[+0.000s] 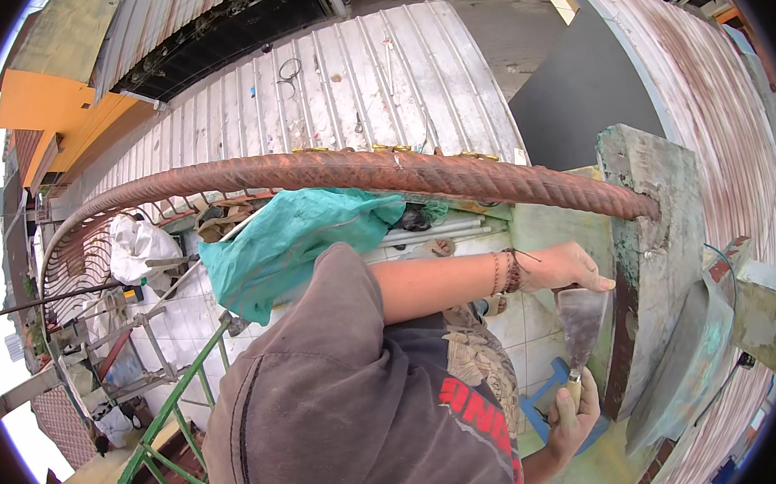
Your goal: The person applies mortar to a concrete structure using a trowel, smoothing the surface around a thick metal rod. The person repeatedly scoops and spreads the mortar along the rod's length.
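Observation:
My right hand is wrapped around the light handle of a putty knife, whose wide grey metal blade points away from it. At the blade's broad end is my left hand, with dark bracelets on its wrist. Its fingers are bent together, the thumb stretched along the blade's edge; whatever they pinch is hidden. A small dark brown patch shows just under those fingers. Both hands are beside a weathered concrete post. Below the knife, a blue plastic object is partly covered by my right hand.
A rusty, twisted railing curves across and joins the post. Beyond it lies a corrugated metal roof. A teal sheet, a white sack and pipes lie on the tiled floor side. A green metal frame stands at lower left.

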`<state>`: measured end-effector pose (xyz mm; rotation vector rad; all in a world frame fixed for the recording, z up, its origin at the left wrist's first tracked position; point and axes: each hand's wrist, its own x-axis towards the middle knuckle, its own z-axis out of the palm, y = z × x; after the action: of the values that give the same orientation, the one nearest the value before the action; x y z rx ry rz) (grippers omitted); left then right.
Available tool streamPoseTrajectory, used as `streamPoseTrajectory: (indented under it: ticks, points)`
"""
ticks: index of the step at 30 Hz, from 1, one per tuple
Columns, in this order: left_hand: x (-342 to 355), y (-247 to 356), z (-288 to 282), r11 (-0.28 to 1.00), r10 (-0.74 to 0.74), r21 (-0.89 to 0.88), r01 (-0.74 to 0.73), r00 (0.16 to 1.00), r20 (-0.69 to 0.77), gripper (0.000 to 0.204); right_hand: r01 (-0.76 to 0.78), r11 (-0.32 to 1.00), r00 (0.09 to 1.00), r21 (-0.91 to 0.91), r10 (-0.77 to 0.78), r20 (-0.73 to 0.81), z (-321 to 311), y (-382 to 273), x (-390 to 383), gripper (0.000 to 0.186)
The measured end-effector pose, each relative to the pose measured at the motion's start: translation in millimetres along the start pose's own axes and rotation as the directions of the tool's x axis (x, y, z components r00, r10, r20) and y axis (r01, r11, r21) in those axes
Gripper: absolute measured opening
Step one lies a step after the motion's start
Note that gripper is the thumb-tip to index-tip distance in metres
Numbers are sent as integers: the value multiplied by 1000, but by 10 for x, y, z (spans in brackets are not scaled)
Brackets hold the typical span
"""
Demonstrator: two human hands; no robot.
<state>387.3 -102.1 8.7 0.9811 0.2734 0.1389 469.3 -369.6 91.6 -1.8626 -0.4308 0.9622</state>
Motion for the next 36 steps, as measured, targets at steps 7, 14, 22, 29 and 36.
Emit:
streamPoseTrajectory:
  ticks: [7, 14, 22, 29, 36]
  points:
    - [2, 27, 91, 997, 55, 51, -52, 996, -64, 60, -5, 1000, 1000, 22, 5, -6, 47, 33, 18, 50]
    - [99, -89, 27, 991, -46, 125, 46, 999, -8, 53, -73, 996, 997, 50, 75, -27, 58, 53, -36, 50]
    - [130, -91, 25, 992, -68, 108, 70, 997, -19, 36, -48, 998, 999, -40, 48, 0, 56, 41, -21, 50]
    - [246, -320, 174, 995, 103, 43, -93, 919, -380, 31, -8, 1000, 1000, -9, 8, -15, 3, -38, -75, 54]
    - [79, -415, 763, 861, 273, 495, -113, 925, -263, 53, 9, 947, 971, -322, -85, -224, -149, -227, 110, 46]
